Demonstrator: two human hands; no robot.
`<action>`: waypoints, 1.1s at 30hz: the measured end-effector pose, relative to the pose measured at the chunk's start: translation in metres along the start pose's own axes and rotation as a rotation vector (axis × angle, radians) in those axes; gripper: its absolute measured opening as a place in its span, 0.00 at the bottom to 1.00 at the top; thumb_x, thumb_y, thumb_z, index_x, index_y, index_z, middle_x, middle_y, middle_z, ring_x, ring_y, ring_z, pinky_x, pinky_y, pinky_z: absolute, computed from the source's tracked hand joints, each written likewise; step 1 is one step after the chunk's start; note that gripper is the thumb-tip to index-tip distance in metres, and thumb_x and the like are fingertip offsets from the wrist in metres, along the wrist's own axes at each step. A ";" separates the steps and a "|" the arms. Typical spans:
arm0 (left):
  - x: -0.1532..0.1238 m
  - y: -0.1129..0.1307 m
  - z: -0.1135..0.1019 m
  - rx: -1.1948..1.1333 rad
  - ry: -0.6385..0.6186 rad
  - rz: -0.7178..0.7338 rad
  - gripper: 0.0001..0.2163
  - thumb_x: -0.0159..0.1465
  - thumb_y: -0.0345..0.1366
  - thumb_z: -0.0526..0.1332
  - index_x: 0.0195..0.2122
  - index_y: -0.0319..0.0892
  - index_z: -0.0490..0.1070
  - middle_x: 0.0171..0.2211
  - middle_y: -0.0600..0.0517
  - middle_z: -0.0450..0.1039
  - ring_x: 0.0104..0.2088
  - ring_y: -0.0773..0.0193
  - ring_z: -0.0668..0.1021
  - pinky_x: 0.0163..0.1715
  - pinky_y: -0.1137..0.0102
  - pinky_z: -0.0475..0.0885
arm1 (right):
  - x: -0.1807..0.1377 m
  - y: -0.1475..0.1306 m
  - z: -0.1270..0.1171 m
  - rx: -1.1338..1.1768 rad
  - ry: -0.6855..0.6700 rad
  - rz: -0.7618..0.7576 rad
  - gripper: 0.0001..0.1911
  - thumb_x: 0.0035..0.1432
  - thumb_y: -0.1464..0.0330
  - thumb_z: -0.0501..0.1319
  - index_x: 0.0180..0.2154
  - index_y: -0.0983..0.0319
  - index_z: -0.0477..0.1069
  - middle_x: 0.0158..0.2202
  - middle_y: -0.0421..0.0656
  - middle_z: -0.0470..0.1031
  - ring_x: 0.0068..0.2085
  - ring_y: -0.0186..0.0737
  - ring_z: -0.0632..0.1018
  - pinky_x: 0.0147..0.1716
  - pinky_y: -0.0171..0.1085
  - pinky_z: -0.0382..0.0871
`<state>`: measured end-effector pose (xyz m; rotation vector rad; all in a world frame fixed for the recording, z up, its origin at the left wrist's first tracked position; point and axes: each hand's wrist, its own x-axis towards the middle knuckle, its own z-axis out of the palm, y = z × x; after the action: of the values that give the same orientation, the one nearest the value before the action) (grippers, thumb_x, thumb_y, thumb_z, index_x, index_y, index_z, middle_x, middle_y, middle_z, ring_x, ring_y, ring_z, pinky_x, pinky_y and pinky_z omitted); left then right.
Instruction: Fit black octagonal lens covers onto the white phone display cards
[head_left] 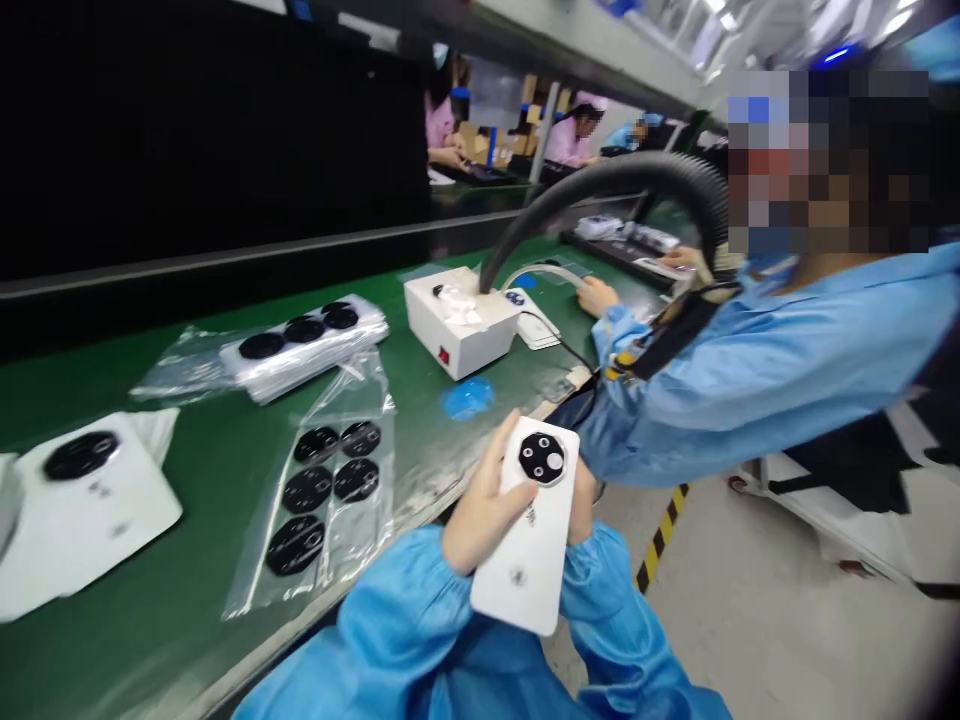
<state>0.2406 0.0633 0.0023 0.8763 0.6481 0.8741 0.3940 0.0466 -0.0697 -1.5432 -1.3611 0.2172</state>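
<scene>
I hold a white phone back cover [525, 560] tilted in front of me, its round black camera plate [541, 458] at the upper end. My left hand [484, 505] grips the left edge, thumb pressed on the face just below the camera plate. Along the right edge, my right hand [582, 505] is against the cover, its fingers mostly hidden behind it. On the bench to the left lies a clear plastic bag [352, 530] with several round black camera plates [307, 490]. Farther left is a pile of white phone back covers [97, 530].
A white box [457, 325] with a red switch stands on the green bench [217, 480], a grey corrugated hose [600, 185] above it. Behind the bag sits a wrapped stack [307, 350] of covers. A blue disc [469, 398] lies nearby. At right, a co-worker in blue sleeves [750, 370] reaches over the bench.
</scene>
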 end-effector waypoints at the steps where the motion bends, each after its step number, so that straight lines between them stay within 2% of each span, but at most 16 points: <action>1: -0.025 0.011 -0.012 -0.005 0.058 0.008 0.37 0.56 0.31 0.65 0.63 0.55 0.50 0.61 0.51 0.61 0.55 0.52 0.71 0.53 0.62 0.68 | 0.001 -0.007 0.007 0.007 -0.007 -0.036 0.13 0.63 0.61 0.57 0.40 0.66 0.68 0.35 0.41 0.71 0.32 0.32 0.73 0.32 0.35 0.71; 4: -0.090 0.038 -0.036 -0.018 0.285 0.050 0.36 0.59 0.35 0.63 0.64 0.62 0.45 0.58 0.53 0.66 0.52 0.52 0.74 0.48 0.64 0.73 | 0.003 -0.036 0.029 0.036 -0.036 -0.165 0.12 0.63 0.63 0.55 0.30 0.63 0.66 0.26 0.38 0.66 0.26 0.31 0.68 0.25 0.33 0.65; 6: -0.121 0.048 -0.042 -0.040 0.463 0.059 0.35 0.60 0.36 0.62 0.63 0.65 0.44 0.56 0.54 0.69 0.49 0.54 0.77 0.45 0.64 0.76 | 0.005 -0.061 0.044 0.070 -0.088 -0.257 0.10 0.62 0.66 0.55 0.28 0.61 0.64 0.25 0.39 0.65 0.26 0.33 0.66 0.25 0.35 0.63; 9: -0.147 0.052 -0.046 -0.033 0.673 0.122 0.36 0.60 0.35 0.62 0.64 0.64 0.43 0.55 0.55 0.70 0.50 0.54 0.76 0.47 0.65 0.76 | 0.004 -0.098 0.063 0.108 -0.270 -0.408 0.06 0.61 0.69 0.55 0.30 0.60 0.65 0.26 0.41 0.68 0.28 0.37 0.69 0.28 0.38 0.65; 12: -0.158 0.052 -0.048 -0.003 0.791 0.223 0.35 0.60 0.33 0.62 0.64 0.62 0.46 0.57 0.55 0.68 0.54 0.53 0.73 0.49 0.65 0.74 | -0.002 -0.122 0.080 0.121 -0.520 -0.582 0.05 0.61 0.69 0.54 0.37 0.59 0.68 0.35 0.44 0.74 0.37 0.42 0.74 0.36 0.42 0.68; 14: -0.161 0.053 -0.048 0.005 0.830 0.284 0.32 0.60 0.32 0.63 0.62 0.61 0.52 0.57 0.56 0.67 0.54 0.52 0.73 0.48 0.65 0.76 | -0.008 -0.128 0.090 0.042 -0.609 -0.716 0.11 0.61 0.68 0.54 0.46 0.60 0.67 0.44 0.49 0.73 0.45 0.47 0.73 0.42 0.46 0.67; 17: -0.163 0.057 -0.048 0.047 0.859 0.346 0.29 0.61 0.29 0.61 0.59 0.64 0.57 0.54 0.60 0.71 0.52 0.55 0.75 0.42 0.70 0.78 | -0.015 -0.128 0.099 -0.140 -0.646 -0.840 0.20 0.62 0.66 0.50 0.55 0.66 0.60 0.53 0.56 0.66 0.54 0.53 0.68 0.48 0.51 0.63; 20: -0.163 0.062 -0.047 0.091 0.865 0.329 0.30 0.62 0.27 0.59 0.59 0.69 0.55 0.52 0.63 0.72 0.50 0.57 0.76 0.39 0.74 0.79 | -0.018 -0.124 0.104 -0.204 -0.704 -0.846 0.23 0.63 0.66 0.48 0.57 0.68 0.56 0.55 0.58 0.65 0.58 0.53 0.65 0.53 0.53 0.60; 24: -0.163 0.063 -0.049 0.154 0.895 0.308 0.31 0.62 0.28 0.59 0.60 0.67 0.53 0.54 0.61 0.70 0.52 0.53 0.75 0.41 0.68 0.79 | -0.017 -0.121 0.104 -0.246 -0.742 -0.835 0.24 0.63 0.67 0.47 0.59 0.67 0.53 0.56 0.57 0.65 0.59 0.52 0.64 0.57 0.55 0.56; 27: -0.162 0.062 -0.050 0.152 0.898 0.313 0.31 0.62 0.28 0.59 0.60 0.69 0.53 0.55 0.62 0.69 0.53 0.55 0.74 0.44 0.69 0.78 | -0.014 -0.118 0.102 -0.274 -0.761 -0.847 0.23 0.63 0.68 0.46 0.59 0.68 0.54 0.55 0.57 0.65 0.59 0.52 0.64 0.59 0.56 0.53; 33: -0.162 0.060 -0.049 0.218 0.911 0.351 0.31 0.61 0.26 0.59 0.58 0.70 0.55 0.57 0.64 0.67 0.55 0.55 0.72 0.47 0.65 0.76 | -0.006 -0.109 0.099 -0.260 -0.801 -0.894 0.27 0.63 0.60 0.50 0.59 0.69 0.54 0.56 0.58 0.65 0.60 0.53 0.63 0.60 0.58 0.51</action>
<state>0.0993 -0.0354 0.0512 0.7689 1.4224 1.5628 0.2546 0.0792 -0.0358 -0.8980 -2.6621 0.0898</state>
